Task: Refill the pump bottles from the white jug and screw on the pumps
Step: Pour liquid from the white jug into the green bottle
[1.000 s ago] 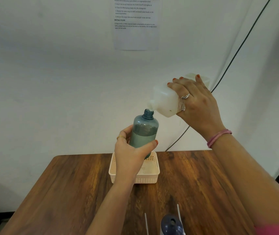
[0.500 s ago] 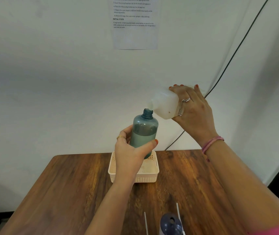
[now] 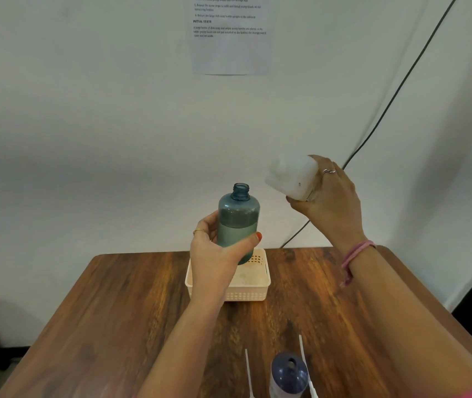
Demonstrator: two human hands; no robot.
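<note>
Now the wooden table [image 3: 120,311] fills the lower part of the view, and a cream basket [image 3: 253,294] stands near its far edge. The white jug [image 3: 292,176] is the next largest thing. The right hand [image 3: 330,202] holds it from behind and below, fingers curled round its body, and it is tilted with its mouth toward the left. The picture of the jug is blurred, so I cannot tell if liquid is at the mouth. The teal pump bottle [image 3: 239,222] is upright in the air above the basket. The left hand [image 3: 217,254] holds it round the lower half, thumb in front and fingers behind. Its neck is open, with no pump on it, and liquid fills roughly its lower half. The jug mouth is apart from the bottle neck, up and to the right of it.

A dark blue bottle [image 3: 289,374] stands at the near edge, between two thin white pump tubes [image 3: 247,372].

I think the risk is a drip from the tilted jug, which would fall on the table and not in the bottle. The open bottle may also spill if the left hand tilts it.
</note>
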